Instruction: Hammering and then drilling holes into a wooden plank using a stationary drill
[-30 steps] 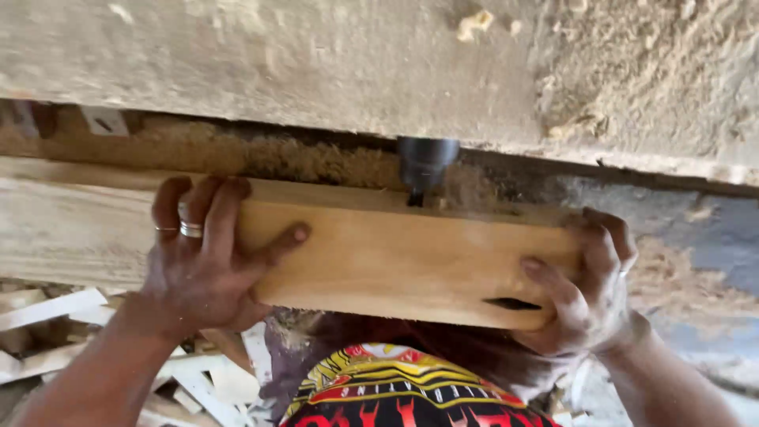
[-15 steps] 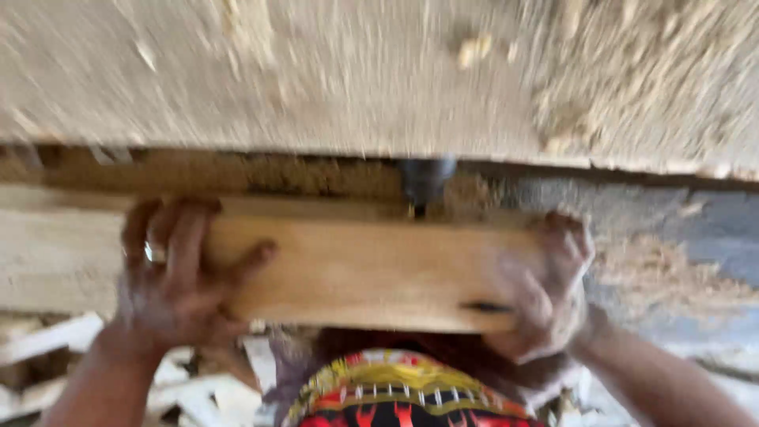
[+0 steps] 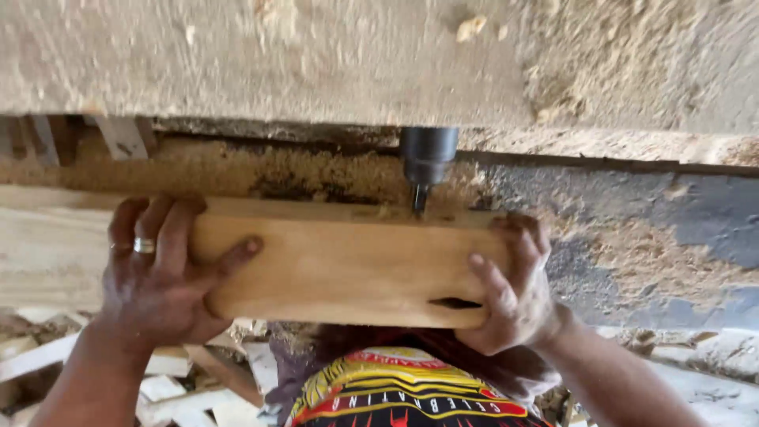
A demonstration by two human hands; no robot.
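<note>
Here, the smooth tan rectangular wooden block (image 3: 348, 265) is gripped at both ends by the left hand (image 3: 154, 277) and right hand (image 3: 514, 289), under the dark metal drill bit (image 3: 419, 198); if the block were snatched by the bit, fingers could be struck.

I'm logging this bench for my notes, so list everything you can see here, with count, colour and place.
block: one, tan wood, centre, held at both ends.
drill chuck: one, dark metal, above the block, bit at the block's top edge.
sawdust: pale brown heap, behind the block.
slab: one, grey, dusty, across the top.
offcuts: several, pale wood, lower left.
ring: one, silver, on the left hand.
left hand: grips the block's left end.
right hand: grips the block's right end.
</note>
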